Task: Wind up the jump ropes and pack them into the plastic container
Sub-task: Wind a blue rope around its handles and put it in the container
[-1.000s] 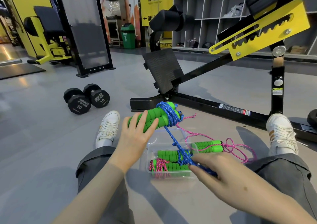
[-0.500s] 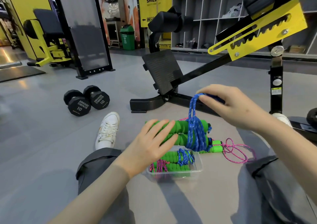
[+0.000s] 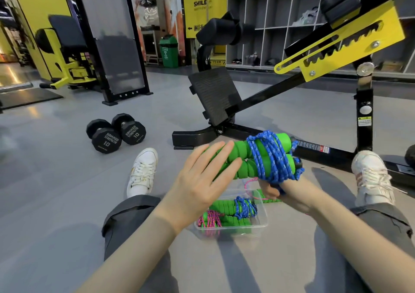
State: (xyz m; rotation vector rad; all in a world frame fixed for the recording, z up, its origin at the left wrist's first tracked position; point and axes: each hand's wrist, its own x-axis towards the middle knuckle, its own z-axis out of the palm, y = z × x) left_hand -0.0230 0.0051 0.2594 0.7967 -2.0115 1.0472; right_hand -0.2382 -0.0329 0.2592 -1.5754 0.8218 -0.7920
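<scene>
- While the person sits on the grey gym floor (image 3: 56,191) with legs spread, both hands keep a blue jump rope (image 3: 267,156) in the air, above and just behind a clear plastic container (image 3: 263,216).
- The rope's cord is wound many times round its two green foam handles (image 3: 242,158), which lie side by side.
- Left hand (image 3: 202,180): fingers straight and close together, laid flat over the left end of the handles (the thumb's grip underneath is hidden).
- Right hand (image 3: 285,194): just under the wound bundle, fingers curled, pinching the loose end of the cord.
- The container stands on the floor between the legs and holds two wound ropes with green handles, a pink wound rope (image 3: 208,219) and a blue wound rope (image 3: 244,205).
- A loose pink jump rope (image 3: 250,181) lies just behind the container, mostly hidden by the right hand.
- Two black hex dumbbells (image 3: 116,133) marked 10 lie left of a white sneaker (image 3: 142,171); a black-and-yellow bench frame (image 3: 269,95) stands beyond.
</scene>
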